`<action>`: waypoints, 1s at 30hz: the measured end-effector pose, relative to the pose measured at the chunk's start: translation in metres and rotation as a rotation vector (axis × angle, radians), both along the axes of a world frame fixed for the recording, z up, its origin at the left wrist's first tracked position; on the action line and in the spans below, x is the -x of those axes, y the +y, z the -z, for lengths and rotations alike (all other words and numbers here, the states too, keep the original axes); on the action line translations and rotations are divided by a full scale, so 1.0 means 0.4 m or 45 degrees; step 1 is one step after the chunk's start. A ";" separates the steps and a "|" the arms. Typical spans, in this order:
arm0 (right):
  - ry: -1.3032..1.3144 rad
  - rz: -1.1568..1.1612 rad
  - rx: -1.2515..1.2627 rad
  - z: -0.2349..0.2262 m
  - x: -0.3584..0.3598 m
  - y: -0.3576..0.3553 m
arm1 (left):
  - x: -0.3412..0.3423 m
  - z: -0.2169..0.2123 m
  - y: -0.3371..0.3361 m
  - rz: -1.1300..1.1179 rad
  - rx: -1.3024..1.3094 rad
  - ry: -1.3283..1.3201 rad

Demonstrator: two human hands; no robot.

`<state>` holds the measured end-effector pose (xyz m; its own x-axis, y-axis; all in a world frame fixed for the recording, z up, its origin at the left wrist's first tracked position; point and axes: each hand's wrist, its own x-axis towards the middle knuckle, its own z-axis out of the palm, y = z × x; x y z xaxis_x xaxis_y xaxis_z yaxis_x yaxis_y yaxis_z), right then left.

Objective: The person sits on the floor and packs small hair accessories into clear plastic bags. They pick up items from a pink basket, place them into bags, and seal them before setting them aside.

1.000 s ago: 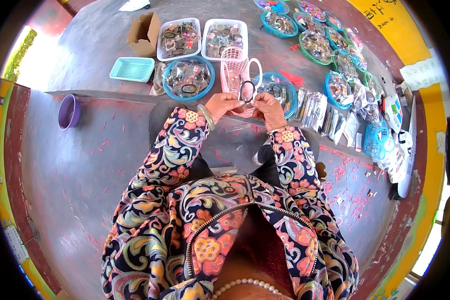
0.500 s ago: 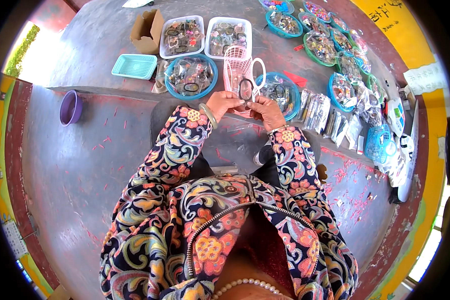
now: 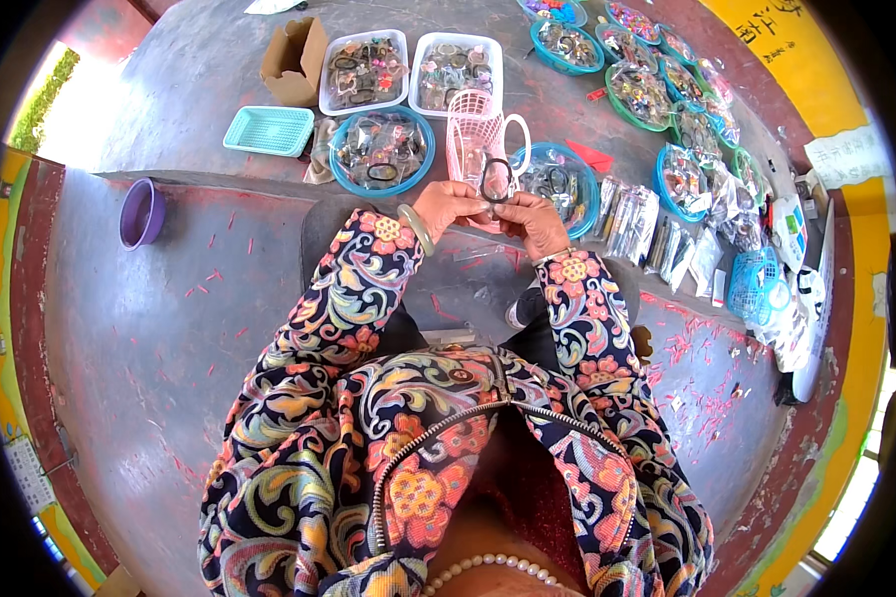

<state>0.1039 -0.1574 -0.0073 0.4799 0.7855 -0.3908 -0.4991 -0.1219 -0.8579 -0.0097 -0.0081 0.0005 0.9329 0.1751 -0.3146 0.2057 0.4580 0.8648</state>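
Far left on the floor: a purple cup (image 3: 141, 212), well apart from the work. Further along, a teal mesh tray (image 3: 268, 130), an open cardboard box (image 3: 296, 61), then a blue-rimmed round bowl (image 3: 381, 151) heaped with small bagged hair ties, with two white rectangular trays (image 3: 367, 70) of the same behind it.

At centre, left hand (image 3: 446, 206), a pale green bangle (image 3: 416, 229) on its wrist, raised above the lap, fingertips pinched on the near side of a small black ring-shaped hair tie (image 3: 496, 180). Right hand (image 3: 534, 221) just beside, fingers closed on the same loop from the other side. Both grips clamped on the tie, held in the air just in front of the pink plastic basket (image 3: 474, 136) with its white handle.

For this step, judged from the hold: best kept as a light fingertip pinch on opposite sides, loop turned flat toward the eyes, so shape and any flaw show plainly. Worth staying low and close over the basket, so a slipped tie drops in rather than onto the floor.

Right of the hands: a second blue bowl (image 3: 560, 179), a row of clear packets (image 3: 629, 212), more round bowls of bagged goods (image 3: 685, 179), and a blue mesh basket (image 3: 753, 282) at the far right.
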 end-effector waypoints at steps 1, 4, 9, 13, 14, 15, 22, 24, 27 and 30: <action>0.004 0.028 0.001 0.000 0.000 -0.001 | -0.001 -0.002 -0.004 -0.004 -0.016 0.010; 0.010 0.054 0.006 -0.019 0.008 0.003 | -0.003 -0.004 -0.007 -0.045 -0.037 0.027; -0.013 -0.029 0.073 -0.024 0.008 0.006 | -0.006 0.010 -0.002 -0.094 -0.121 0.004; -0.051 -0.055 0.059 -0.024 0.009 0.005 | -0.003 -0.005 -0.005 -0.095 -0.165 0.020; -0.040 -0.053 0.053 -0.031 0.011 0.007 | -0.002 -0.008 -0.006 -0.087 -0.173 0.013; -0.029 -0.051 0.046 -0.034 0.012 0.007 | -0.002 -0.006 -0.005 -0.081 -0.181 0.009; -0.049 -0.021 0.059 -0.026 0.009 0.006 | -0.002 0.004 0.000 -0.023 -0.211 -0.019; -0.053 0.007 0.071 -0.033 0.011 0.005 | -0.002 0.002 -0.001 -0.020 -0.163 -0.021; -0.048 0.051 0.060 -0.033 0.011 0.002 | -0.005 0.005 -0.004 -0.020 -0.098 -0.020; -0.042 0.025 0.034 -0.003 -0.001 0.000 | -0.002 -0.005 -0.004 -0.001 -0.049 -0.022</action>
<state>0.1044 -0.1574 -0.0063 0.5085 0.7650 -0.3953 -0.4728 -0.1356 -0.8707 -0.0089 -0.0096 0.0027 0.9379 0.1875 -0.2918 0.1905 0.4244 0.8852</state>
